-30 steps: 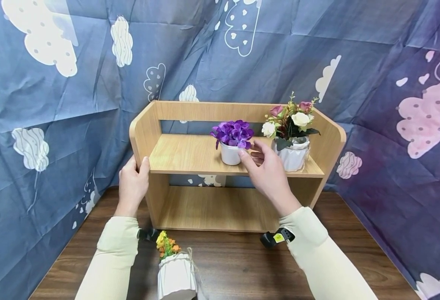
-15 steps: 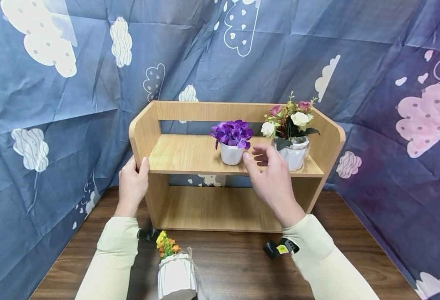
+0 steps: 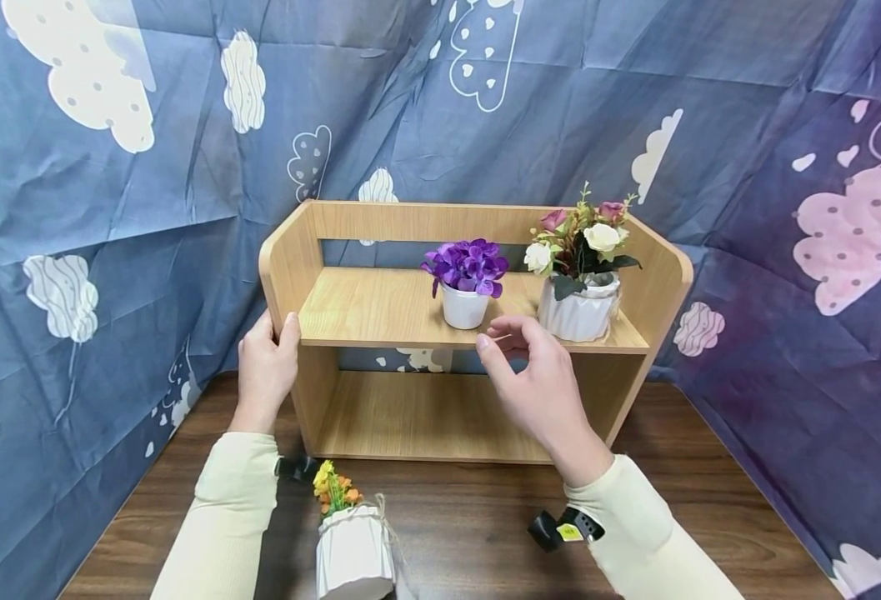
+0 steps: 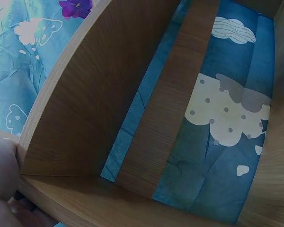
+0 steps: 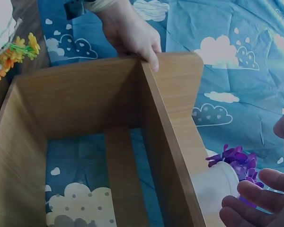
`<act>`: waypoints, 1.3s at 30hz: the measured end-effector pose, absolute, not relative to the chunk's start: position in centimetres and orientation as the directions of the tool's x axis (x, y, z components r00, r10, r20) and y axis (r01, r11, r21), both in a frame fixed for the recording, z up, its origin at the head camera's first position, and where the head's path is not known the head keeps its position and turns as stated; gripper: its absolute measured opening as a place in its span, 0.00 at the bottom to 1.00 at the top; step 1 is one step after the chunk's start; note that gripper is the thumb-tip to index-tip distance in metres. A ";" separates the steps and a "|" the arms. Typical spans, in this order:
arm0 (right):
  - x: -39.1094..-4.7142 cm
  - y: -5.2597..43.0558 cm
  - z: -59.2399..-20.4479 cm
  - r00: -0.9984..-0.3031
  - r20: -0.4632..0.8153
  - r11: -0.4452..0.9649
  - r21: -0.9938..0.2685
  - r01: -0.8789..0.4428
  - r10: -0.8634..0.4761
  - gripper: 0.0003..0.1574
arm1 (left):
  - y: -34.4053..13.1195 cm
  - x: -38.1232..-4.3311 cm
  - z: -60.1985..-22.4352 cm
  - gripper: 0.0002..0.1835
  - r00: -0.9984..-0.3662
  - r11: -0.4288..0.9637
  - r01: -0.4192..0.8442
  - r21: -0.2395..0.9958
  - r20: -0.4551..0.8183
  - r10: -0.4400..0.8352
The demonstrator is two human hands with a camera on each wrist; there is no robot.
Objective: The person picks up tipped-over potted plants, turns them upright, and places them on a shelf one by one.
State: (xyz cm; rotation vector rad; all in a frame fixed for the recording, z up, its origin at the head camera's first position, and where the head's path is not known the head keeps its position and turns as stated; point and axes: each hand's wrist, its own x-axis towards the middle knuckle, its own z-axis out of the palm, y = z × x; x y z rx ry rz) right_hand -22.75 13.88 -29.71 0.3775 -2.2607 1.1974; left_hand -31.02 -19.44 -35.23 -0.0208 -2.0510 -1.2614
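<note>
Just clear of the purple-flowered pot (image 3: 464, 307), right hand (image 3: 533, 383) loosely curved; left hand (image 3: 267, 367) curled round the shelf's side edge (image 3: 277, 287).

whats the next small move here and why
Probably bring the right hand down toward the pot of yellow and orange flowers: that hand holds nothing, the purple-flower pot and rose pot already stand on the upper shelf, and this one is on the table, in front of the unit.

Left of the obstructing purple flowerpot (image 3: 465, 292), the upper shelf (image 3: 372, 304) is free.
</note>
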 end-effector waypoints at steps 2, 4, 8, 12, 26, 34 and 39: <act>-22.6 13.7 -30.0 -0.812 0.584 0.564 -0.671 -0.481 0.002 0.19 | -19.5 -31.0 -35.2 0.19 -0.743 0.522 0.362 0.772 0.577 -0.338; -22.5 13.6 -30.3 -0.812 0.584 0.565 -0.667 -0.485 -0.007 0.19 | -19.5 -31.0 -35.2 0.19 -0.743 0.521 0.361 0.773 0.576 -0.340; -22.3 13.3 -30.8 -0.818 0.575 0.577 -0.662 -0.478 -0.017 0.21 | -19.5 -31.0 -35.3 0.19 -0.744 0.520 0.360 0.775 0.575 -0.341; -22.1 12.9 -31.2 -0.824 0.567 0.573 -0.666 -0.477 -0.028 0.20 | -19.6 -31.0 -35.3 0.18 -0.740 0.519 0.364 0.773 0.579 -0.343; -21.5 11.7 -34.0 -0.877 0.475 0.562 -0.707 -0.429 -0.072 0.21 | -19.5 -31.1 -35.3 0.18 -0.737 0.533 0.368 0.762 0.588 -0.333; -21.3 10.8 -36.0 -0.901 0.424 0.562 -0.726 -0.397 -0.089 0.19 | -19.5 -31.0 -35.1 0.17 -0.738 0.528 0.365 0.767 0.584 -0.338; -21.1 10.1 -37.3 -0.906 0.414 0.562 -0.730 -0.390 -0.090 0.17 | -19.5 -31.1 -35.2 0.17 -0.747 0.524 0.354 0.775 0.571 -0.340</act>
